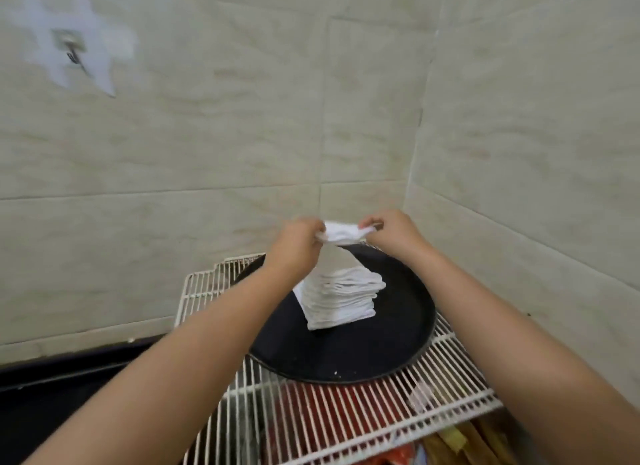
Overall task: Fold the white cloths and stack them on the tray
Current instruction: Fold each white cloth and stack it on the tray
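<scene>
**Entry: white cloth held above the stack, both hands engaged**

Item in hand: one small white fabric cloth (341,235), bunched and partly folded, was held in the air between the two hands. Its long axis ran left to right, roughly level, with one end in each grip.

Left hand (300,237): fingers curled and pinching the cloth's left end.

Right hand (393,230): fingers curled and pinching the cloth's right end. The exact fingertip placement was blurred.

Stack: a tall pile of folded white cloths (341,296) stood on the round black tray (398,340), left of the tray's centre. The pile leaned slightly and its upper layers splayed out to the right.

Key relation: the held cloth hung directly above the pile, apart from it, with some white fabric trailing down between them; whether that strip belonged to the cloth or to the pile could not be told. The pile lay straight below the fingers, so the coming placement looked to be a plain downward move. Both hands sat about equally near the pile top, the left slightly closer.

Support: the tray rested on a white wire rack shelf (446,367) set in a corner of beige tiled wall (242,118). Red and yellow packets showed under the rack.

Risk, as judged: the leaning pile could tip under uneven pressure.
</scene>
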Motion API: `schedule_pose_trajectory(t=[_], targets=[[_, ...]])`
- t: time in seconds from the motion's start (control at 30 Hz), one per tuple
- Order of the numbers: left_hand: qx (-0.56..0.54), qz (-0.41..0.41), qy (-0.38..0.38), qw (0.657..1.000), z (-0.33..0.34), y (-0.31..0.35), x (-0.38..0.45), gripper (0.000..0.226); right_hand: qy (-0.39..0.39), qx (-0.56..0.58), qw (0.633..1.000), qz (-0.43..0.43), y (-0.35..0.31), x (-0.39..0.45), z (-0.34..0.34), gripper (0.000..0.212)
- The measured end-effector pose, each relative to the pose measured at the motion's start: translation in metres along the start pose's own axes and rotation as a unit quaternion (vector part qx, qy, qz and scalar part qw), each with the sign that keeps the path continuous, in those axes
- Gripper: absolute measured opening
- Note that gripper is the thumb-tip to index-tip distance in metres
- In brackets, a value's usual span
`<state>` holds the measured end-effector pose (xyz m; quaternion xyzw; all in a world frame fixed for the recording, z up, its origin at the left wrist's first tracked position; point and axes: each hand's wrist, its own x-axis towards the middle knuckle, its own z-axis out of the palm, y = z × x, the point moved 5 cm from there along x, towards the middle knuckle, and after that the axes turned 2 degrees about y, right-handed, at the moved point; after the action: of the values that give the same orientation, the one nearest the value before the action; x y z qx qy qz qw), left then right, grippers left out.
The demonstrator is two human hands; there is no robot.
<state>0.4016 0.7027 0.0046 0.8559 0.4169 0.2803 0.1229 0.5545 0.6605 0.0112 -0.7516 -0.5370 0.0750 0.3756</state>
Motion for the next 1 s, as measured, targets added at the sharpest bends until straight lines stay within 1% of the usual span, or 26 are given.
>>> schedule_pose_trajectory(t=[0.07,0.13,0.27,0.33,0.4,0.47,0.5,0.57,0.6,0.67,0.73,0.77,0.87,1.0], targets=[[0.041,-0.002,-0.046,0.998,0.022,-0.007,-0.011,0.033,-0.056,-0.011,0.998,0.0,0.022,-0.004,0.021,0.025],[0.049,-0.001,-0.049,0.998,0.028,-0.009,-0.02,0.035,-0.076,-0.003,0.997,-0.014,0.034,-0.01,0.028,0.022],[0.043,0.01,-0.005,0.999,0.02,0.001,-0.022,0.036,-0.048,0.04,0.997,-0.04,0.041,-0.012,0.017,0.022],[0.054,0.017,0.004,0.998,0.02,0.008,-0.02,0.038,-0.042,0.05,0.997,-0.047,0.045,-0.011,0.015,0.022],[0.105,0.012,-0.016,0.994,0.026,0.009,-0.022,0.041,-0.071,0.031,0.996,-0.054,0.05,-0.014,0.02,0.022],[0.162,0.002,-0.055,0.985,0.034,0.004,-0.03,0.043,-0.129,0.0,0.99,-0.057,0.053,-0.019,0.029,0.027],[0.174,0.0,-0.072,0.982,0.036,0.002,-0.035,0.044,-0.146,-0.014,0.988,-0.057,0.053,-0.021,0.031,0.03],[0.204,-0.001,-0.078,0.976,0.033,0.001,-0.044,0.05,-0.138,-0.055,0.987,-0.066,0.047,-0.023,0.029,0.035],[0.226,-0.016,-0.062,0.972,0.026,0.0,-0.049,0.051,-0.127,-0.086,0.985,-0.079,0.04,-0.024,0.026,0.038],[0.255,-0.08,-0.02,0.963,0.005,-0.008,-0.061,0.046,-0.107,-0.155,0.975,-0.116,0.017,-0.029,0.025,0.04],[0.282,-0.141,-0.003,0.949,-0.019,-0.025,-0.08,0.038,-0.095,-0.205,0.961,-0.161,-0.017,-0.042,0.032,0.041],[0.294,-0.167,0.0,0.941,-0.034,-0.037,-0.094,0.035,-0.093,-0.212,0.955,-0.186,-0.039,-0.053,0.038,0.039],[0.312,-0.23,0.021,0.922,-0.094,-0.08,-0.15,0.031,-0.104,-0.193,0.94,-0.263,-0.115,-0.09,0.069,0.038],[0.347,-0.314,0.082,0.88,-0.197,-0.129,-0.26,0.036,-0.135,-0.132,0.913,-0.362,-0.237,-0.166,0.123,0.042]])
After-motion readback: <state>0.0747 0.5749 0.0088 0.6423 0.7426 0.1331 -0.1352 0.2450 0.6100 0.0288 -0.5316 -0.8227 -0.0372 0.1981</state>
